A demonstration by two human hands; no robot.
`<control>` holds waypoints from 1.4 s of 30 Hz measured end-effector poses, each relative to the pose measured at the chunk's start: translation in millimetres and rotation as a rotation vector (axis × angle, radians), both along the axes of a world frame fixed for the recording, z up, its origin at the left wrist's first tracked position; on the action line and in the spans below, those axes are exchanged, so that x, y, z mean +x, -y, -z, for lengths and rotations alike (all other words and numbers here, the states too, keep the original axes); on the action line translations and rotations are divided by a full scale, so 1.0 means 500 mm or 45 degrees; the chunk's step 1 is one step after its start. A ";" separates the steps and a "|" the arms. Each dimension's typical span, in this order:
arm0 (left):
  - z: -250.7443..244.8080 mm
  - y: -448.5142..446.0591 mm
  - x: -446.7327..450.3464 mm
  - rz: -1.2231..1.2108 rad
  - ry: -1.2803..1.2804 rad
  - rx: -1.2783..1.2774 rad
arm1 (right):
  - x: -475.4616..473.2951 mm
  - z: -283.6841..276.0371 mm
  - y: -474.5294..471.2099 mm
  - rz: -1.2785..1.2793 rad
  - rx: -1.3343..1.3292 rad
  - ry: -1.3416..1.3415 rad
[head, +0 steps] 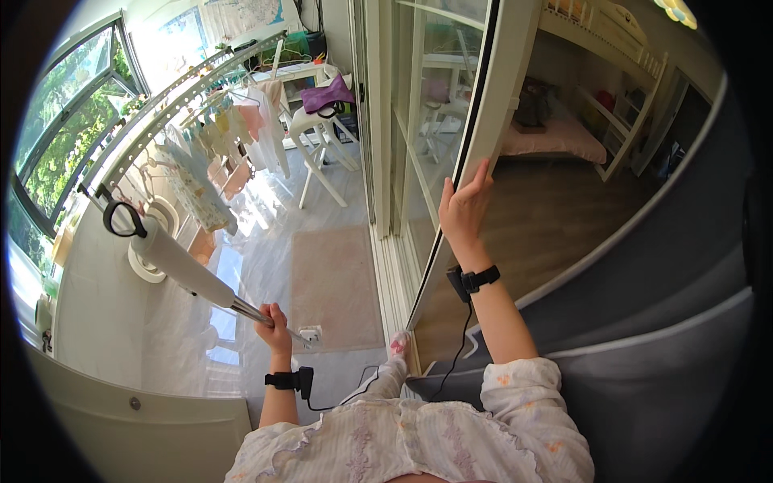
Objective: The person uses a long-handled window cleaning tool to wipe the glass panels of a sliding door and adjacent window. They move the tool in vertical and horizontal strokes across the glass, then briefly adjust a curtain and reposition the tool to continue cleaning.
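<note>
My left hand [275, 326] is wrapped around the metal shaft of a long-handled pole [247, 309]. The pole slants up to the left, with a thick white grip [184, 265] and a black loop [124, 218] at its top. Down the shaft, a white fitting [311, 336] shows above the mat; what the pole ends in is unclear. My right hand [468, 202] grips the upright white frame [490, 130] of a sliding glass door [416, 139], its index finger stretched along the frame. Each wrist wears a black strap with a cable.
Left of the door track [395, 284] are a beige mat [338, 284], a drying rack [199, 96] of clothes and a white stool [314, 133] bearing a purple cloth item. A bunk bed [558, 142] stands right. Dark grey upholstery [640, 290] borders my right side, a cream panel [151, 416] my left.
</note>
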State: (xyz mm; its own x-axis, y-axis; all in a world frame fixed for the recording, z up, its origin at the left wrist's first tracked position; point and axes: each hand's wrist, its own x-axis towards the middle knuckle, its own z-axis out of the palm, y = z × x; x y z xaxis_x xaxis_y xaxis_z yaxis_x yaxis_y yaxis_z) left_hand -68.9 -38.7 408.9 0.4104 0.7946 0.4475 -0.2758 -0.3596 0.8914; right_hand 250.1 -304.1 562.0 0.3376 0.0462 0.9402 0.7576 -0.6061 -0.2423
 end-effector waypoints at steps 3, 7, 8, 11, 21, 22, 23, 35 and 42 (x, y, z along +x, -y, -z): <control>0.023 -0.022 0.141 -0.032 0.011 0.006 | 0.094 0.003 -0.019 -0.175 0.036 0.018; 0.007 -0.047 0.343 -0.023 0.068 -0.057 | 0.203 -0.008 -0.050 -0.296 -0.004 0.058; -0.001 -0.053 0.383 -0.064 0.071 -0.126 | 0.225 -0.009 -0.061 -0.308 -0.013 0.053; -0.030 -0.066 0.507 -0.061 0.165 -0.188 | 0.295 -0.023 -0.081 -0.483 0.072 -0.103; -0.121 -0.043 0.718 -0.099 0.215 -0.096 | 0.526 -0.088 -0.141 -0.726 0.173 -0.661; -0.124 -0.037 0.732 -0.128 0.206 -0.087 | 0.549 -0.091 -0.148 -0.742 0.159 -0.683; -0.127 -0.032 0.750 -0.147 0.204 -0.084 | 0.576 -0.093 -0.150 -0.777 0.135 -0.665; -0.135 0.186 0.958 -0.929 0.168 -0.052 | 0.877 -0.101 -0.162 -1.499 -0.198 -0.634; -0.185 0.394 1.049 -1.205 0.087 0.107 | 0.946 -0.114 -0.174 -1.911 -0.316 -0.692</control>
